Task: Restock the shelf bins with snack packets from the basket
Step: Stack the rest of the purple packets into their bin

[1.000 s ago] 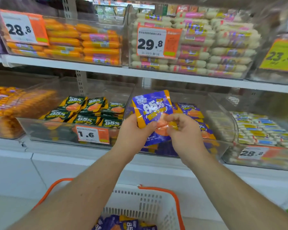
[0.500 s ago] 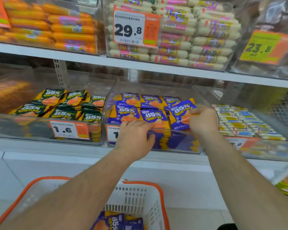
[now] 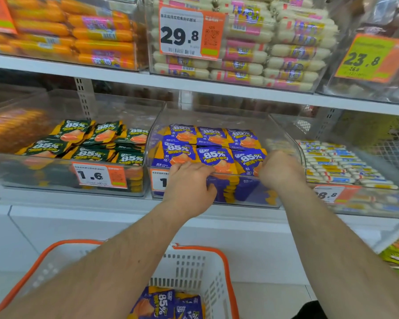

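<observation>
Purple packets (image 3: 213, 157) are stacked in rows inside the middle clear bin (image 3: 217, 116) on the lower shelf, and both hands are set at the near edge of that stack. The left hand (image 3: 189, 187) is laid over the bin's front rim, its fingers (image 3: 182, 168) bent down onto the near-left and near-middle packets; they touch the packets, but a pinch cannot be made out. The right hand (image 3: 280, 170) is placed at the near-right corner of the stack, knuckles up, fingers curled against the rightmost packet (image 3: 248, 160); whether that packet is gripped cannot be told, since the fingertips are hidden. More purple packets (image 3: 168, 303) are seen low in the basket (image 3: 194, 270), near the body, between the forearms.

Both forearms are stretched forward and up from the bottom of the view, bare, converging on the bin.

The packets are flat, glossy foil pouches, purple with orange edges and "85%" printed large. The bin is made of transparent hard plastic with a curved right wall. The basket is of white slotted plastic with an orange rim. In the bin to the left, green packets (image 3: 90, 143) of the same shape are kept, with a price tag (image 3: 99, 174) on its front. On the upper shelf, sausage-shaped sticks, orange at left and white at right, are piled in clear bins.
</observation>
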A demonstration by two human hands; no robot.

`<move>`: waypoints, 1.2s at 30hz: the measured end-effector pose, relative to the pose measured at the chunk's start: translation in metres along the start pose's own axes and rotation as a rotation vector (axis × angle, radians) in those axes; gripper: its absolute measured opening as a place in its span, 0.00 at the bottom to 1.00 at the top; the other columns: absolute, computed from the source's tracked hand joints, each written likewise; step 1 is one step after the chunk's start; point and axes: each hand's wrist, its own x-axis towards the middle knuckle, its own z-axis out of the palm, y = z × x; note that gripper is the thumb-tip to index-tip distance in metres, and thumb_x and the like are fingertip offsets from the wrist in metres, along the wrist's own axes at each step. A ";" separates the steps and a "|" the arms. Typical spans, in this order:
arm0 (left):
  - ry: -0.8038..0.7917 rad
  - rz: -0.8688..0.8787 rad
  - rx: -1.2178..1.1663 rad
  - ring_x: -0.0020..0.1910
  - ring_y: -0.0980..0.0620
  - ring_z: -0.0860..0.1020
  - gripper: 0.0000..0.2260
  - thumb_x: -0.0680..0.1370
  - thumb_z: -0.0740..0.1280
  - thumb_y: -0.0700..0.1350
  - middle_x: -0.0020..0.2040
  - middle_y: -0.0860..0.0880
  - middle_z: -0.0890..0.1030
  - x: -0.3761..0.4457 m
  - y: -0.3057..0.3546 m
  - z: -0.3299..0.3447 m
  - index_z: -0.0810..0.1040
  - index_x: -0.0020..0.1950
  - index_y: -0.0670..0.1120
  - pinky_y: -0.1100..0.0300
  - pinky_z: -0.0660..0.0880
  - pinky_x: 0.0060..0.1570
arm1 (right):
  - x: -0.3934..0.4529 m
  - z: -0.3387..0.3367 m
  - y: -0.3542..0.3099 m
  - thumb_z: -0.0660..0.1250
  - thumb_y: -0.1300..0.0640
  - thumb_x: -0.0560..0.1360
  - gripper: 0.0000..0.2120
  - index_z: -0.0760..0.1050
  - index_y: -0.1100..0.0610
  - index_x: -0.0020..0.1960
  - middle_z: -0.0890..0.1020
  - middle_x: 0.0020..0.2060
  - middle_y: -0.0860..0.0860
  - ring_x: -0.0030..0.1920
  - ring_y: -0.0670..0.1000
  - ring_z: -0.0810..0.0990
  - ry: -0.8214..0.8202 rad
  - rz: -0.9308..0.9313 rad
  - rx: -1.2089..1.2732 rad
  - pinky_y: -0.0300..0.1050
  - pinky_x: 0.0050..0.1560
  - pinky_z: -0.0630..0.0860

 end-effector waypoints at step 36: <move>-0.690 -0.696 -0.384 0.59 0.50 0.76 0.15 0.80 0.62 0.43 0.63 0.49 0.78 -0.197 -0.160 0.089 0.76 0.66 0.49 0.58 0.74 0.55 | -0.237 0.347 -0.024 0.73 0.27 0.60 0.58 0.54 0.58 0.77 0.62 0.73 0.59 0.72 0.63 0.62 -0.948 -0.589 -0.547 0.61 0.71 0.62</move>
